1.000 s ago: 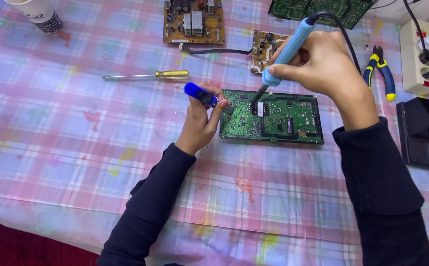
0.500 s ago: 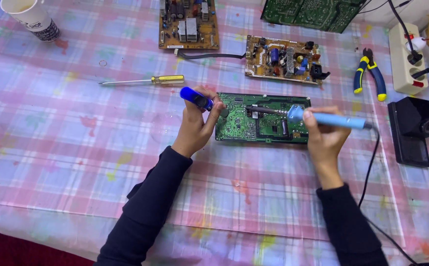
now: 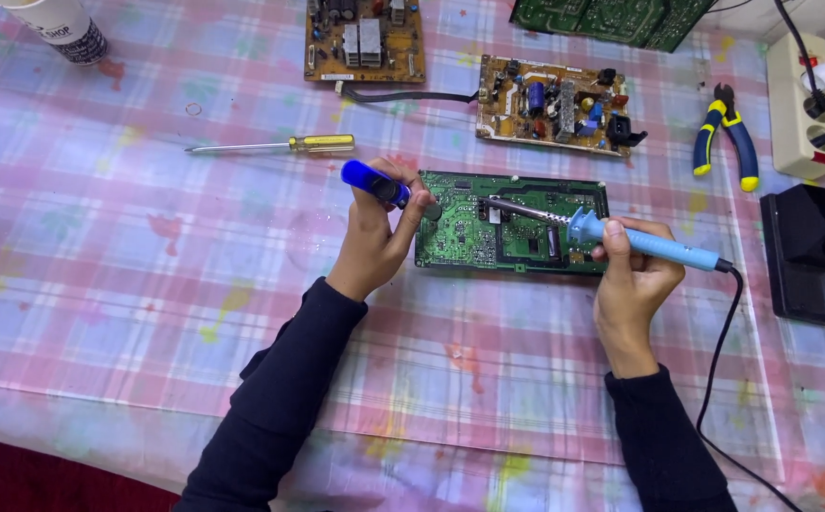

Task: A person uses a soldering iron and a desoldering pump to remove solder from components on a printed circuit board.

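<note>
A green circuit board (image 3: 512,223) lies flat on the checked tablecloth. My left hand (image 3: 374,237) grips a dark blue pump tool (image 3: 376,183), its tip resting by the board's left edge. My right hand (image 3: 632,275) holds a light blue soldering iron (image 3: 621,237) by its handle. The iron lies nearly level, its metal tip pointing left over the middle of the green board. A black cable (image 3: 720,351) runs from the iron's handle down toward the table's front edge.
A yellow-handled screwdriver (image 3: 275,145) lies left of the board. Two brown circuit boards (image 3: 550,104) (image 3: 363,40) and another green one (image 3: 611,17) sit behind. Pliers (image 3: 727,133), a power strip (image 3: 799,104), a black box (image 3: 810,246) stand at right, a paper cup (image 3: 57,27) far left.
My right hand has brought the soldering iron down from above the brown board and laid it nearly level over the green board. My left hand stayed at the board's left edge.
</note>
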